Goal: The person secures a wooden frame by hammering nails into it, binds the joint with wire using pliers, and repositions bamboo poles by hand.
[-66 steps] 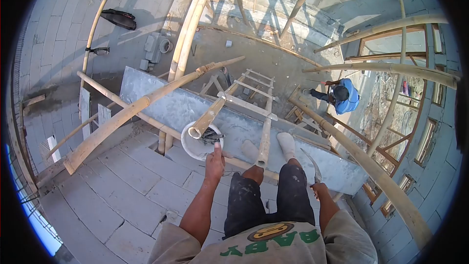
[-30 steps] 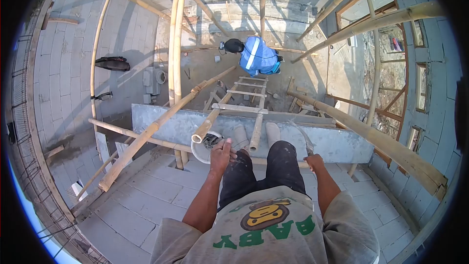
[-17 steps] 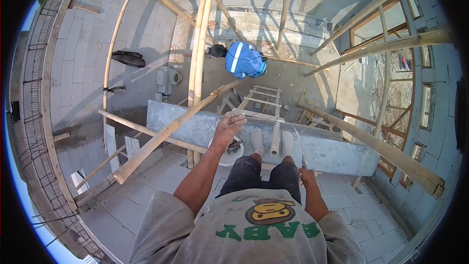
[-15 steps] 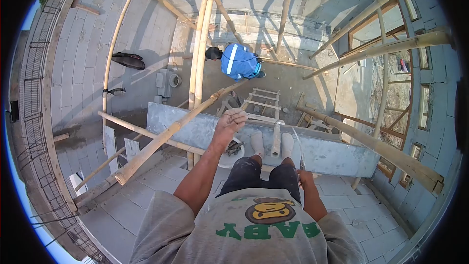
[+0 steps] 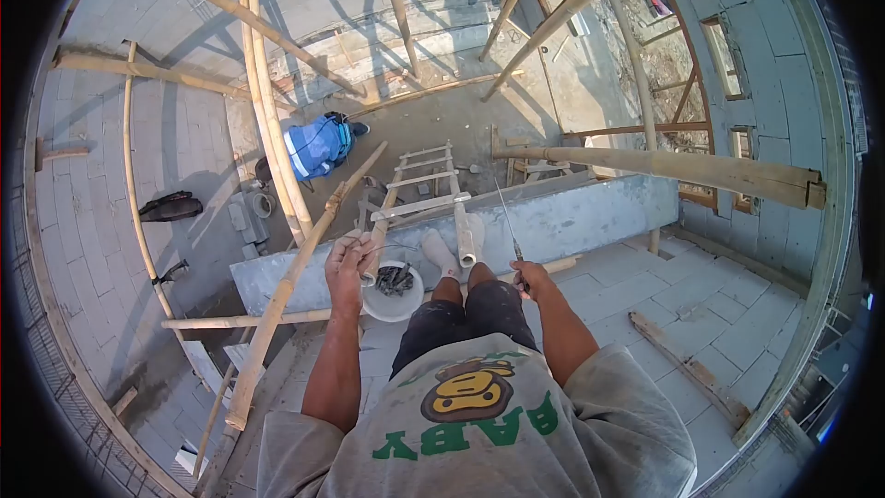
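Note:
My left hand (image 5: 350, 254) is raised over the board, fingers pinched together on what looks like a thin wire (image 5: 396, 246) that trails to the right. My right hand (image 5: 528, 280) is closed round the handle of a long thin-bladed tool (image 5: 508, 215), its tip pointing forward and away. Just right of and below my left hand stands a white bucket (image 5: 391, 315) holding dark grey pieces (image 5: 395, 278). My feet (image 5: 441, 254) rest on a long grey board (image 5: 590, 218), at the foot of a bamboo ladder (image 5: 422, 175).
Bamboo poles (image 5: 293, 290) cross close on my left, and another pole (image 5: 682, 166) juts in from the right. Below, a person in a blue jacket (image 5: 315, 148) bends down. A light block wall (image 5: 608, 295) runs beneath me. A wooden piece (image 5: 690, 369) lies on the right.
My view has swung to the right, so the surroundings shift left. My left hand has drawn back toward the bucket. The tool in my right hand now points more upright.

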Demonstrator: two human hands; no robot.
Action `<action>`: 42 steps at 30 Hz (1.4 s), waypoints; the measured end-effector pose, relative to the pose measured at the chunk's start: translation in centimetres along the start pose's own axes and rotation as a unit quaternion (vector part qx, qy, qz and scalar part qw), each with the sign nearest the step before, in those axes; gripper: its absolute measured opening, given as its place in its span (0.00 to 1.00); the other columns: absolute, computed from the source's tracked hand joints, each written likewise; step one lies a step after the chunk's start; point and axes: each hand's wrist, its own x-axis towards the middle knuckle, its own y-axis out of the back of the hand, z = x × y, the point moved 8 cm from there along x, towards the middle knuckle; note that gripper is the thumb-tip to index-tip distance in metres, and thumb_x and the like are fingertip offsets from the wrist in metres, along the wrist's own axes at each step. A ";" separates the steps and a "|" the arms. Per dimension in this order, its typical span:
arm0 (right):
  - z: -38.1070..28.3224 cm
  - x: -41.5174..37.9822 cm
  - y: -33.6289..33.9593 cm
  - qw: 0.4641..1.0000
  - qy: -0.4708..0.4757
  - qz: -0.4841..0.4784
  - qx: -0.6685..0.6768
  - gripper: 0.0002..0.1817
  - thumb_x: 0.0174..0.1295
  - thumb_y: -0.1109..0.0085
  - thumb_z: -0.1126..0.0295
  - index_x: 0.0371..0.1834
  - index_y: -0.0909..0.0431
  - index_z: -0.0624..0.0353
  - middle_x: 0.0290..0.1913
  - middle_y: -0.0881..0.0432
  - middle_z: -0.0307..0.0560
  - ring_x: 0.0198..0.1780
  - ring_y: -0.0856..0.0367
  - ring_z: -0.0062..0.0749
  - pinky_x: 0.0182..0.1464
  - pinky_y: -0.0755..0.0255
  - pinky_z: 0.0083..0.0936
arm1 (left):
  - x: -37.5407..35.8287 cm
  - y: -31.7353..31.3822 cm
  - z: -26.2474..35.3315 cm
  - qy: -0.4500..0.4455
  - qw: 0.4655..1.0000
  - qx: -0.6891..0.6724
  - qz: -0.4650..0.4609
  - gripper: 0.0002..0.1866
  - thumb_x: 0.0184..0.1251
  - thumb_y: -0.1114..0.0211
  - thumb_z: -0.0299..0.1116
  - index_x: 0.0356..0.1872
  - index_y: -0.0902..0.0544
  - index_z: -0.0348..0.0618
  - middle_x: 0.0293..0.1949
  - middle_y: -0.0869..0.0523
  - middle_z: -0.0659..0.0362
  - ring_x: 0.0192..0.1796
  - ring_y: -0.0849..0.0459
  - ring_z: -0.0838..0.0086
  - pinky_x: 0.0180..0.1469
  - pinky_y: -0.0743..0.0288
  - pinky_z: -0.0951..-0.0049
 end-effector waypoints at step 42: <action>-16.2 46.9 -3.5 0.948 0.038 0.111 -0.298 0.20 0.53 0.46 0.64 0.46 0.18 0.64 0.54 0.20 0.59 0.57 0.22 0.49 0.58 0.28 0.37 | 23.6 -7.7 -24.0 0.052 0.960 0.275 0.004 0.18 0.73 0.49 0.41 0.43 0.19 0.35 0.14 0.34 0.69 0.16 0.41 0.88 0.20 0.49 0.83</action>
